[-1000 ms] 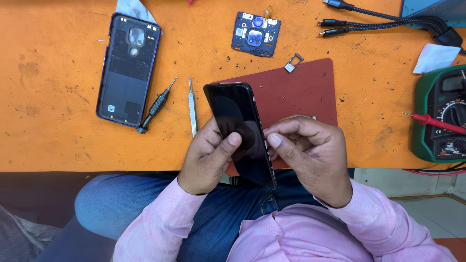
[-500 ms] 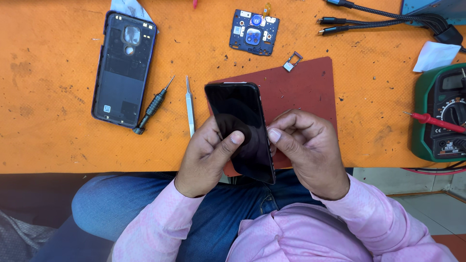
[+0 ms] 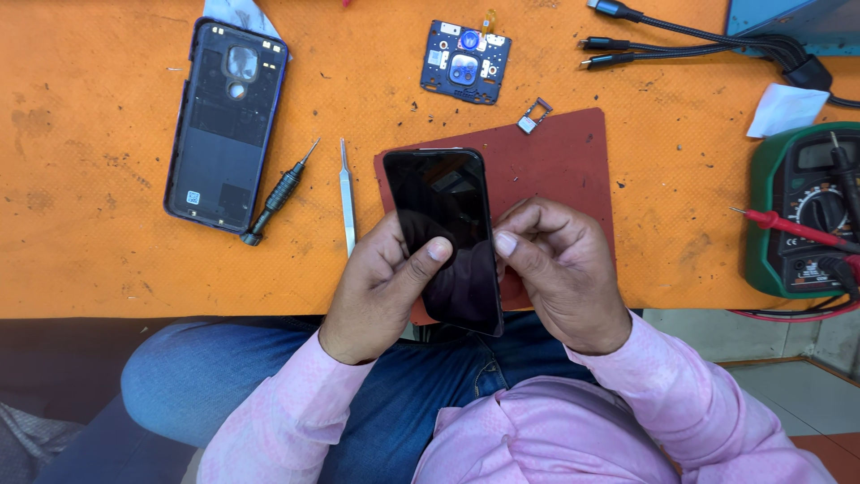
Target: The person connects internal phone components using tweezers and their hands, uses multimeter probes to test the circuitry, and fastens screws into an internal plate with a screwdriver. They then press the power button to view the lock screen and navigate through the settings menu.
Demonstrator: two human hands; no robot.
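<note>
Smartphone, black, slim, rectangular, glossy dark screen facing up [image 3: 443,233]: lower centre of the frame, held above the table edge and the lap, tilted slightly, top end over the mat. Left hand [image 3: 381,287]: wrapped around the phone's left edge, thumb laid across the glass, fingers underneath; closed on the phone. Right hand [image 3: 560,269]: curled at the phone's right edge, thumb tip touching the side of the screen, fingers folded in; what lies under them cannot be told.

Mat, dark red, flat, rubbery, rectangular [image 3: 555,161]: centre of the frame, under the phone's top end. Small silver metal card tray [image 3: 534,115]: at the mat's upper edge. Tweezers, thin, silver, metal [image 3: 346,193]: just left of the mat, points away from the person. Screwdriver, small, black ribbed handle [image 3: 278,193]: left of the tweezers, lying slantwise. Phone back cover, dark blue plastic, inner side up [image 3: 226,125]: upper left of the frame, near the screwdriver. Circuit board, blue, squarish, with camera module [image 3: 465,63]: upper centre. Black charging cables with several plugs [image 3: 699,40]: upper right. White paper scrap [image 3: 786,108]: right, below the cables. Multimeter, green casing, black dial, red probe lead [image 3: 802,215]: right edge. Table top, orange, scuffed [image 3: 90,242]: bears all of these. Pink sleeves and blue jeans [image 3: 215,376]: bottom of the frame
</note>
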